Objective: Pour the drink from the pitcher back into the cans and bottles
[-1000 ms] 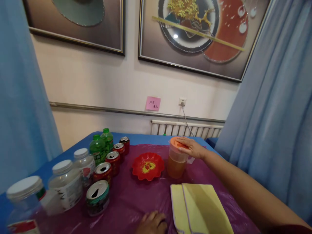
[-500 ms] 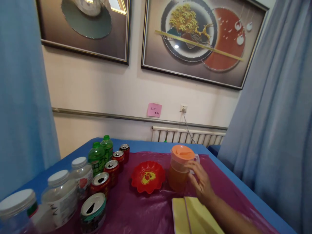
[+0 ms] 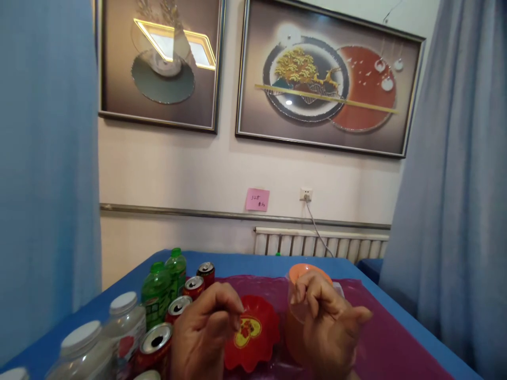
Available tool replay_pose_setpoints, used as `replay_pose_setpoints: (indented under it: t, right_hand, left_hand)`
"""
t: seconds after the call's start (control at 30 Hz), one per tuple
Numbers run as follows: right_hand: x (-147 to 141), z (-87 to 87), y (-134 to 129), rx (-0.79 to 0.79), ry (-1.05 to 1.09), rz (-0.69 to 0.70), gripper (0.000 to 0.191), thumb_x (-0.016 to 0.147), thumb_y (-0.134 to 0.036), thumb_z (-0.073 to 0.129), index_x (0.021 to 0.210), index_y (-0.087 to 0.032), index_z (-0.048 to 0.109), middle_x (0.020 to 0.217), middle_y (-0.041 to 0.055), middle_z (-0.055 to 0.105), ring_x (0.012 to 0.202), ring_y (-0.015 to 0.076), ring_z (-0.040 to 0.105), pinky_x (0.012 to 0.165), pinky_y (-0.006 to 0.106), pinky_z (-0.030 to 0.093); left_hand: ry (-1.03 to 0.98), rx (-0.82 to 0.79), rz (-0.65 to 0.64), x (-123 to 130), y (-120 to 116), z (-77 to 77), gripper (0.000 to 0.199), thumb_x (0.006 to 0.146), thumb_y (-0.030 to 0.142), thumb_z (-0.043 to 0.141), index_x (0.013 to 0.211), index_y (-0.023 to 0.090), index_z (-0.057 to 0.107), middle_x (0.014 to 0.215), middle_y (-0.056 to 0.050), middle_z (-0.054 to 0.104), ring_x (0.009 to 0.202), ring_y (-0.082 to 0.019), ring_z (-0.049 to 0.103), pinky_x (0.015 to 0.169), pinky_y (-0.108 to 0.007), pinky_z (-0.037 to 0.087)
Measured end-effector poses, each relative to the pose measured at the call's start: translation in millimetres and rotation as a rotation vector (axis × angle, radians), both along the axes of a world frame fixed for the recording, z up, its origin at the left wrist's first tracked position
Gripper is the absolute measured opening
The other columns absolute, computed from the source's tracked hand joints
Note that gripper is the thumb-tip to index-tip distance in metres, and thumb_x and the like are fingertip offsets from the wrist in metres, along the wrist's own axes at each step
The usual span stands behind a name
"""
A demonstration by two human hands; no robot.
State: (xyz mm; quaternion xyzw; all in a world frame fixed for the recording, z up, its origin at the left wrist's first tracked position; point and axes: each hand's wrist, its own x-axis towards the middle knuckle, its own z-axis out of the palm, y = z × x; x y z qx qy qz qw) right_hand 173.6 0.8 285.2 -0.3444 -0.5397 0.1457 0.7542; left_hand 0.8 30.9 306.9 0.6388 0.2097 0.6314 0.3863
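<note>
My left hand (image 3: 208, 335) is raised in front of the soda cans and overlaps the left rim of the red scalloped plate (image 3: 263, 345). Its fingers are curled in, with nothing visible in them. To the right, my right hand (image 3: 330, 330) hangs before the pitcher, fingers loosely bent and thumb held apart, and it shows no object. That hand hides much of the clear pitcher (image 3: 295, 338) of amber liquid with its orange lid (image 3: 303, 272). The plate's middle bears a yellow, heart-like print.
On the left stand several drink cans (image 3: 155, 340), two green bottles (image 3: 155, 293) and clear jars (image 3: 127, 322) with white lids. A purple sheet (image 3: 396, 338) covers part of the blue tabletop (image 3: 233, 264). Blue curtains (image 3: 447, 211) flank the table; a radiator (image 3: 344, 243) is behind.
My left hand has come into view. My right hand has turned over and moved from the pitcher's side to in front of it. The view has tilted up, and the yellow cloth-like item is out of sight.
</note>
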Motion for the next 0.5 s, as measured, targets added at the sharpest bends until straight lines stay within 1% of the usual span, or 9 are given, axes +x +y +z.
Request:
replay_pose_setpoints:
  t: [0.03,0.1,0.2,0.27,0.3,0.33,0.4,0.5]
  right_hand:
    - [-2,-1.4,4,0.031,0.051,0.014,0.076,0.075,-0.089,-0.007,0.055,-0.025,0.028,0.061,0.0059,0.044,0.061,0.0233,0.043,0.06,0.038,0.037]
    - [-5,-10.8,15,0.094,0.16,0.014,0.075,0.08,-0.089,0.001,0.053,-0.025,0.03,0.058,0.0046,0.044,0.056,0.0208,0.042,0.056,0.036,0.035]
    - [-6,-30.4,36,0.001,0.221,0.065,0.075,0.082,-0.089,0.009,0.051,-0.025,0.032,0.054,0.0023,0.043,0.052,0.0175,0.039,0.052,0.032,0.032]
    - [-3,-39.6,48,-0.084,0.292,0.104,0.074,0.084,-0.087,0.014,0.05,-0.024,0.033,0.051,0.0006,0.042,0.049,0.0155,0.037,0.05,0.031,0.03]
    - [-1,-41.9,53,-0.12,0.332,0.12,0.074,0.086,-0.086,0.016,0.049,-0.024,0.034,0.05,-0.0003,0.041,0.048,0.0145,0.036,0.049,0.03,0.028]
    - [1,-42.7,57,-0.151,0.371,0.136,0.074,0.087,-0.085,0.018,0.049,-0.024,0.034,0.049,-0.001,0.04,0.046,0.0135,0.035,0.047,0.029,0.027]
    - [8,-40.6,61,-0.203,0.441,0.171,0.075,0.086,-0.085,0.019,0.048,-0.023,0.034,0.047,-0.002,0.038,0.043,0.0117,0.032,0.044,0.027,0.023]
    - [15,-33.5,61,-0.255,0.508,0.217,0.077,0.083,-0.088,0.018,0.046,-0.023,0.033,0.045,-0.0026,0.036,0.04,0.0099,0.03,0.042,0.025,0.018]
  left_hand:
    - [-0.054,-0.003,0.004,0,0,-1.8,0.062,0.072,0.082,0.057,0.063,0.02,0.062,0.055,0.001,0.05,0.05,-0.013,0.042,0.046,-0.024,0.036]
    - [-0.111,-0.009,-0.008,1,5,-7.0,0.065,0.072,0.084,0.054,0.06,0.02,0.059,0.054,0.001,0.047,0.049,-0.012,0.04,0.045,-0.024,0.036]
    - [-0.158,-0.074,0.007,9,28,-11.9,0.069,0.076,0.085,0.047,0.053,0.019,0.053,0.05,0.002,0.043,0.046,-0.01,0.035,0.042,-0.022,0.032]
    - [-0.177,-0.216,0.003,16,50,-12.5,0.071,0.078,0.084,0.045,0.049,0.019,0.046,0.047,0.003,0.04,0.044,-0.009,0.033,0.041,-0.02,0.028]
    - [-0.179,-0.317,-0.038,18,61,-12.5,0.071,0.079,0.084,0.044,0.048,0.02,0.042,0.044,0.005,0.036,0.04,-0.007,0.028,0.038,-0.02,0.023]
    - [-0.177,-0.405,-0.088,20,71,-12.5,0.072,0.079,0.085,0.042,0.047,0.021,0.038,0.042,0.006,0.033,0.037,-0.006,0.024,0.036,-0.019,0.018]
    - [-0.198,-0.486,-0.134,22,82,-12.6,0.072,0.079,0.085,0.041,0.048,0.021,0.035,0.04,0.007,0.031,0.034,-0.005,0.02,0.035,-0.018,0.013]
    - [-0.22,-0.457,-0.146,21,83,-12.7,0.071,0.08,0.083,0.043,0.048,0.02,0.035,0.04,0.007,0.033,0.034,-0.004,0.023,0.035,-0.017,0.016]
